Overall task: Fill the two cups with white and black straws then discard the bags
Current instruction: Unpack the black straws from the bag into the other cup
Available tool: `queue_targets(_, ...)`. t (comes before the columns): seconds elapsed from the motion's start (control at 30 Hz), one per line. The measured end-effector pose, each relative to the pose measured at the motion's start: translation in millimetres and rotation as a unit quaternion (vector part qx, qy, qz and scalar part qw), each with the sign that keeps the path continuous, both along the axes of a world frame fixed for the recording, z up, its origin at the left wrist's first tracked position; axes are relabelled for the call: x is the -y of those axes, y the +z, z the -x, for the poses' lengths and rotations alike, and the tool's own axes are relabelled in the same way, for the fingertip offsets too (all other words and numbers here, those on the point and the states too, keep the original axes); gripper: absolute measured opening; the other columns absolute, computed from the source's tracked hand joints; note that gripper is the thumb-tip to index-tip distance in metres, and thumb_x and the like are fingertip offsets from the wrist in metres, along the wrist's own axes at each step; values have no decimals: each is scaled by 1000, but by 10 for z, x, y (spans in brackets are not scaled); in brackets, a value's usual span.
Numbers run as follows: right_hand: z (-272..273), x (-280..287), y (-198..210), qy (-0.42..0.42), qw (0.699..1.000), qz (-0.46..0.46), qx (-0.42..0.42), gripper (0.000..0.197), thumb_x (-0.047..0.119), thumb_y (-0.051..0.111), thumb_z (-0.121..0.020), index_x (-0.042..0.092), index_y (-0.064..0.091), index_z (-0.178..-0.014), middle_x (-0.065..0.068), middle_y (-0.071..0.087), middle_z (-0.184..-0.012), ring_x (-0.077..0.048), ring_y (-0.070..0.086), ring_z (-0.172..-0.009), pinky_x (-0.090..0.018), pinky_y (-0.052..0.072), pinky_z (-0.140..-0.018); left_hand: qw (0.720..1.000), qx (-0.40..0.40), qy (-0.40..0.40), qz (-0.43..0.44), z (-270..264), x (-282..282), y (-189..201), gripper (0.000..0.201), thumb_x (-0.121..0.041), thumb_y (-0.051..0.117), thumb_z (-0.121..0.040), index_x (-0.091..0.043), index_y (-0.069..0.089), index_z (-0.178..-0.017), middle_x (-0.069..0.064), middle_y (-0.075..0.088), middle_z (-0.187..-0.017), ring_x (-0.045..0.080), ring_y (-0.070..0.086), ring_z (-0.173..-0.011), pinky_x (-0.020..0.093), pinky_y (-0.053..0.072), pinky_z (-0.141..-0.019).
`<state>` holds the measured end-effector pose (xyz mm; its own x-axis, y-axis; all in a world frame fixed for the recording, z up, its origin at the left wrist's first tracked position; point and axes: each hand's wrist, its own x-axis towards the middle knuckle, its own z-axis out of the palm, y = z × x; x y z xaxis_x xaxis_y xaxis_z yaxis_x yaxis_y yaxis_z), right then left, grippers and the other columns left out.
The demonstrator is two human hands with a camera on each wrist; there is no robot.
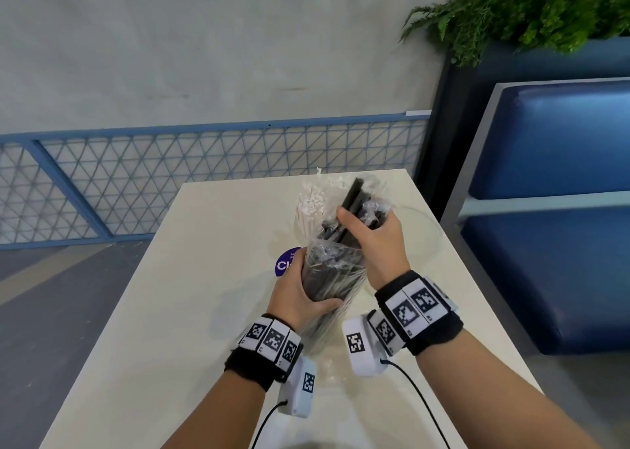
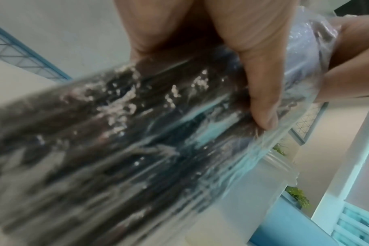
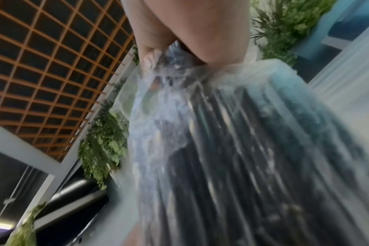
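Gripping the clear bag (image 1: 332, 278) of black straws (image 1: 354, 206) low down, your left hand (image 1: 300, 298) is wrapping fingers and thumb around it while your right hand (image 1: 375, 240) is closing on the straw ends poking out above. Just beyond that upper grip, white straws (image 1: 310, 210) are standing in a cup, so you are judged to be emptying the second bag. Next you are needing to draw the bundle free and aim it into the other cup. Only the head view is showing the table (image 1: 204, 278); the left wrist view is showing your thumb (image 2: 261, 93) pressing the plastic.
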<state>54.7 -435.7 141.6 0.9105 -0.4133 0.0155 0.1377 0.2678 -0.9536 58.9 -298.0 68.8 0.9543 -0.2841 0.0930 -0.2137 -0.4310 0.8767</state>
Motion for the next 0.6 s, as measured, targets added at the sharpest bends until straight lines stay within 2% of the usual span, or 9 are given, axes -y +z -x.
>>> queue_targets(0.07, -8, 60, 91, 1, 999, -36, 22, 40, 6, 72, -77, -4, 56, -113, -22, 66, -106, -34, 66, -97, -45, 55, -84, 1000, -1, -5, -6, -11, 10, 13, 90, -25, 88, -54, -24, 36, -128, -13, 58, -111, 5, 56, -101, 16, 43, -88)
queue_targets(0.17, -21, 186, 261, -23, 998, -36, 48, 34, 6, 70, -79, 4, 57, -110, -14, 67, -106, -26, 66, -99, -39, 56, -84, 1000, -5, 0, -15, -21, 4, -5, 89, -26, 87, -56, -24, 35, -129, -14, 58, -110, 4, 56, -100, 15, 42, -87)
queue_targets(0.23, -43, 296, 355, -47, 996, -45, 69, 42, 8, 72, -78, 6, 54, -116, -14, 65, -115, -26, 63, -107, -39, 52, -93, 1000, -9, 12, -19, -34, -13, -64, 90, -27, 86, -57, -22, 35, -131, -9, 61, -116, 9, 58, -105, 23, 45, -93)
queue_targets(0.3, -74, 404, 390, -45, 993, -60, 86, 55, 12, 75, -75, 1, 49, -123, -21, 61, -122, -30, 60, -113, -41, 50, -97, 999, -12, 18, -27, -46, -29, -112, 94, -30, 86, -57, -20, 33, -135, -4, 61, -123, 13, 58, -111, 31, 47, -98)
queue_targets(0.4, -68, 394, 310, 27, 997, -20, 72, 71, 19, 79, -68, -1, 45, -127, -18, 62, -121, -25, 61, -112, -39, 51, -95, 999, -12, 13, -28, -64, -21, -111, 95, -30, 86, -58, -19, 32, -136, -3, 60, -125, 13, 58, -113, 33, 47, -99)
queue_targets(0.47, -35, 292, 194, 54, 997, 18, 47, 62, 13, 77, -69, -3, 49, -122, -12, 66, -109, -20, 64, -103, -40, 53, -92, 1000, -11, 4, -20, -65, 5, -86, 92, -26, 86, -58, -20, 34, -134, -4, 60, -123, 11, 58, -110, 28, 47, -97)
queue_targets(0.6, -39, 240, 136, -17, 999, -31, 42, 34, -1, 71, -76, -6, 59, -107, -9, 68, -91, -13, 67, -82, -31, 57, -75, 1000, -5, -6, -10, -70, 42, -48, 85, -23, 85, -60, -23, 36, -129, -8, 61, -117, 9, 59, -106, 22, 46, -91)
